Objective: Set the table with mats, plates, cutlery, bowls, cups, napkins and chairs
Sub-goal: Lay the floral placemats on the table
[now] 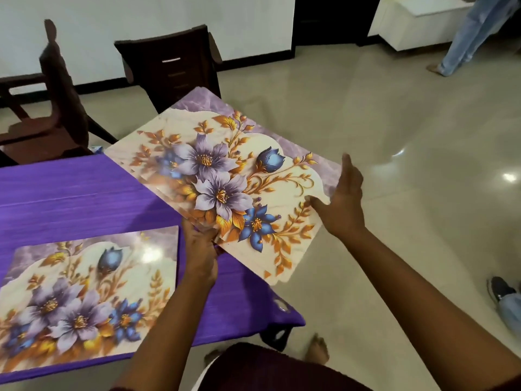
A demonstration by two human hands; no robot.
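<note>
Above purple table [70, 193], hands [201, 249] hold unlettered floral mats [225, 176].

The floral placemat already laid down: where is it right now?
In the head view, the flat floral placemat lies lower left on the purple tablecloth, just left of the left hand, which grips the held stack of floral mats.

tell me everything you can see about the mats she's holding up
The held mats are a thin stack, rectangular, glossy like plastic, printed with purple and blue flowers and gold leaves on cream, purple marbling at the far edge. They are tilted, partly over the table's corner and partly over the floor. The left hand pinches the near edge; the right hand touches the right edge with straight fingers.
</note>
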